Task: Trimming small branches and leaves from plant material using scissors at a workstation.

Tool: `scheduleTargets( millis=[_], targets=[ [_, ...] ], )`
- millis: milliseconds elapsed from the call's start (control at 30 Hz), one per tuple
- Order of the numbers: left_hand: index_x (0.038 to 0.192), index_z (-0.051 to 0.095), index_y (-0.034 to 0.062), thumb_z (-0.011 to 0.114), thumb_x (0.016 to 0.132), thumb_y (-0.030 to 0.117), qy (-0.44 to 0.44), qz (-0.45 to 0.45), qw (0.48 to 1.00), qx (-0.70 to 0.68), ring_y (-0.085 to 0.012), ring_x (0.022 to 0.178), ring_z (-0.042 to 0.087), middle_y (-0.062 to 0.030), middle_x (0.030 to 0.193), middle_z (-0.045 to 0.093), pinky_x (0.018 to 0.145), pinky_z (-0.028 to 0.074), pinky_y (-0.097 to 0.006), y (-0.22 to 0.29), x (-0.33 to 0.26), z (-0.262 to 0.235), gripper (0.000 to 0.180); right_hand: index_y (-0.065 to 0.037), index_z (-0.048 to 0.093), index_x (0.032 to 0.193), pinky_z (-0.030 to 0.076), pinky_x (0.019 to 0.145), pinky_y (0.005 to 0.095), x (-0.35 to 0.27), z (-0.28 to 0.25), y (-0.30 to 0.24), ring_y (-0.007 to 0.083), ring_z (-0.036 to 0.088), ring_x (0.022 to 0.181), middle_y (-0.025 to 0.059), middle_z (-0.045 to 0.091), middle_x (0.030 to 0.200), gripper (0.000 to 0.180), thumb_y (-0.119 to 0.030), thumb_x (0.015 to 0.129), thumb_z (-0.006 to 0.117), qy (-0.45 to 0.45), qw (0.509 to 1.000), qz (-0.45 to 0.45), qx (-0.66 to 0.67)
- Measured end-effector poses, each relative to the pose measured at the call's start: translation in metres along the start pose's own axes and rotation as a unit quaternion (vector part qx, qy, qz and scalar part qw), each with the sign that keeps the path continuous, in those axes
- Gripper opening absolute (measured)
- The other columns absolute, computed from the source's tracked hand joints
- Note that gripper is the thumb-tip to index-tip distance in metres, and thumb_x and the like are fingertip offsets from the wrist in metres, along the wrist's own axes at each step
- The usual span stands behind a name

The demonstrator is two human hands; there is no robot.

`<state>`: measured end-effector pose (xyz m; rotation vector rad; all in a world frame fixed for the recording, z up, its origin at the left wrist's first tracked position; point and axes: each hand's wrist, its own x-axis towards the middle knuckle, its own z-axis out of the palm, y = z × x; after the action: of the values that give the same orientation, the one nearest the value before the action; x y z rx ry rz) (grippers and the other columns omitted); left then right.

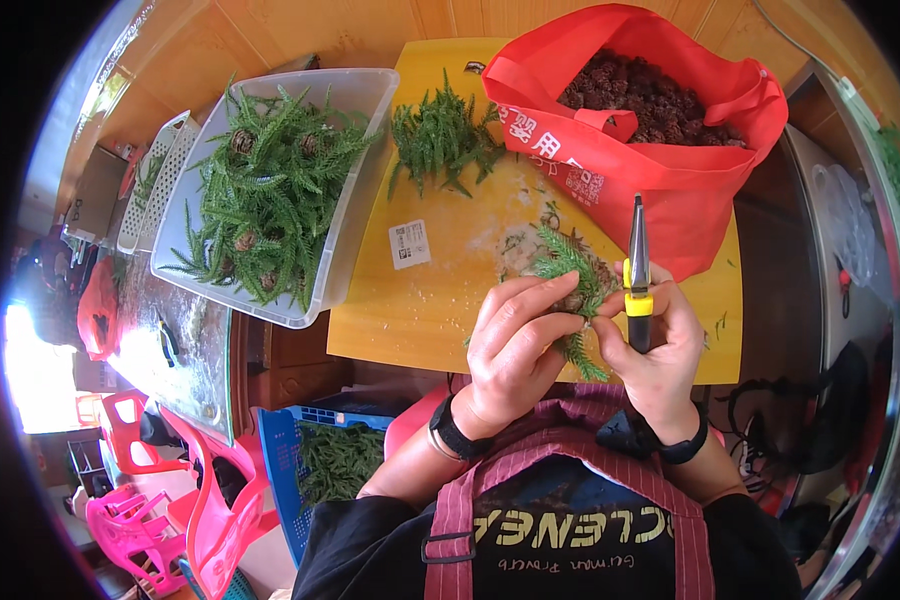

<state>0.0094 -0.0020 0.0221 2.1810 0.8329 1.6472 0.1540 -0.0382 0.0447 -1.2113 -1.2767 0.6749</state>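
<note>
Fingers of my left hand [515, 340] curl around a small conifer sprig [570, 285] with a brown cone at its heart, holding it just above the near edge of the yellow board [440, 300]. My right hand [660, 345] meets it from the right, thumb touching the sprig while the palm is wrapped round the yellow-and-black handles of a pair of pliers [637, 270], whose closed nose points away from me.

I judge the sprig light and springy: the needles bend and likely prick, so pinching foliage gives a poor hold. The cone is the stiff part, and that is where I would take it, between thumb and forefinger, leaving the stem free. It should not be slippery, though scales may crumble if squeezed hard.

Farther right, a red bag [670, 170] lies open, full of dark cones. Far left of it, a loose heap of green cuttings [440, 135] sits on the board, and a clear plastic tub [360, 190] holds more branches.
</note>
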Motion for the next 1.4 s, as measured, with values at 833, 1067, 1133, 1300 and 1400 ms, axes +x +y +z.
scheduleTargets(
  millis=[833, 1067, 1133, 1300, 1400],
  targets=[
    [0.1, 0.056, 0.0004, 0.056, 0.086, 0.004, -0.006, -0.459, 0.796, -0.393, -0.0021, 0.059, 0.051, -0.0007, 0.077, 0.059, 0.053, 0.042, -0.016, 0.001, 0.012, -0.014, 0.014, -0.001, 0.052, 0.068, 0.047, 0.074, 0.0333, 0.04, -0.087, -0.017, 0.0303, 0.062, 0.086, 0.0167, 0.063, 0.085, 0.023, -0.007, 0.063, 0.073, -0.229, 0.945, 0.013, -0.233],
    [0.099, 0.056, 0.0005, 0.057, 0.086, 0.003, -0.032, -0.436, 0.83, -0.346, -0.0019, 0.058, 0.051, 0.0005, 0.075, 0.058, 0.052, 0.04, -0.017, 0.0, 0.012, -0.013, 0.014, -0.001, 0.047, 0.067, 0.044, 0.065, 0.031, 0.047, -0.088, -0.02, 0.0279, 0.06, 0.075, 0.016, 0.06, 0.081, 0.028, -0.008, 0.062, 0.074, -0.299, 0.922, 0.037, -0.242],
    [0.099, 0.056, 0.0012, 0.06, 0.084, 0.0, -0.027, -0.408, 0.841, -0.355, -0.0013, 0.058, 0.051, 0.0008, 0.079, 0.058, 0.05, 0.039, -0.016, 0.0, 0.011, -0.012, 0.015, -0.001, 0.046, 0.067, 0.043, 0.062, 0.0303, 0.047, -0.087, -0.02, 0.0265, 0.058, 0.071, 0.0151, 0.058, 0.079, 0.029, -0.008, 0.062, 0.074, -0.298, 0.922, 0.029, -0.245],
    [0.098, 0.056, 0.0013, 0.062, 0.082, -0.002, -0.045, -0.372, 0.864, -0.336, -0.0016, 0.061, 0.052, -0.0027, 0.091, 0.058, 0.049, 0.039, -0.015, -0.003, 0.011, -0.011, 0.017, -0.002, 0.045, 0.066, 0.038, 0.056, 0.0297, 0.047, -0.086, -0.019, 0.0228, 0.048, 0.06, 0.0107, 0.051, 0.071, 0.031, -0.008, 0.062, 0.074, -0.295, 0.929, 0.022, -0.222],
    [0.096, 0.056, 0.0009, 0.062, 0.082, -0.003, -0.05, -0.341, 0.871, -0.35, -0.0027, 0.062, 0.054, -0.0059, 0.097, 0.058, 0.05, 0.042, -0.015, -0.006, 0.009, -0.01, 0.016, -0.001, 0.049, 0.07, 0.04, 0.055, 0.0326, 0.049, -0.085, -0.021, 0.0256, 0.049, 0.059, 0.01, 0.05, 0.066, 0.028, -0.01, 0.064, 0.075, -0.297, 0.927, 0.011, -0.23]
  ],
)
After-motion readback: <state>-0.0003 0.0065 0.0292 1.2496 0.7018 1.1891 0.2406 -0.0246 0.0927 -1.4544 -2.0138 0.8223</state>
